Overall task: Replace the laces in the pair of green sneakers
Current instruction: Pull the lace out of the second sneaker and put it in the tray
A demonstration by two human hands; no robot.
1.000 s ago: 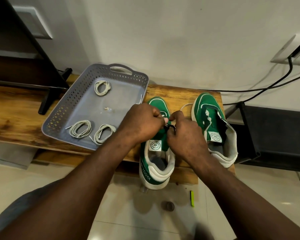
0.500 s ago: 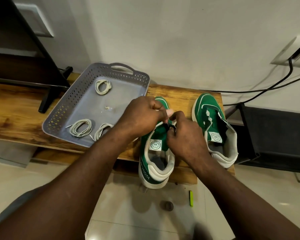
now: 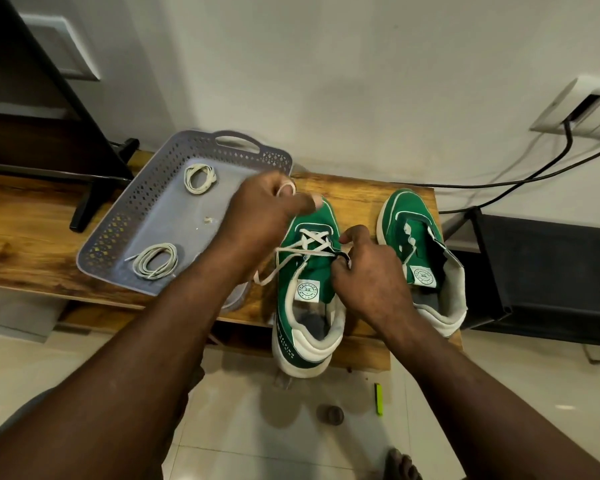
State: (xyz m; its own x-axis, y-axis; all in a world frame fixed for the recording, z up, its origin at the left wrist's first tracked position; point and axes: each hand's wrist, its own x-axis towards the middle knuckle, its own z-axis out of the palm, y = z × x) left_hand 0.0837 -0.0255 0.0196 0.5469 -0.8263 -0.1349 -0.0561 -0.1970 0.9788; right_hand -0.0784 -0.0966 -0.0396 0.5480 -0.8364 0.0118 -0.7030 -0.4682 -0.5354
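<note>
Mid-lacing: left hand (image 3: 267,206) grips lace (image 3: 312,241) taut, right hand (image 3: 371,275) pinches sneaker (image 3: 309,271) eyelet edge; next, probably thread the following eyelet.

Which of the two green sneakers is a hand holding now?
The sneaker beside the grey tray: the right hand pinches its eyelet edge and the left hand holds its white lace. The other sneaker stands untouched.

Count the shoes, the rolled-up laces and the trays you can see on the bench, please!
Green sneakers: 2
Coiled laces in view: 2
Grey tray: 1
Total: 5
</note>
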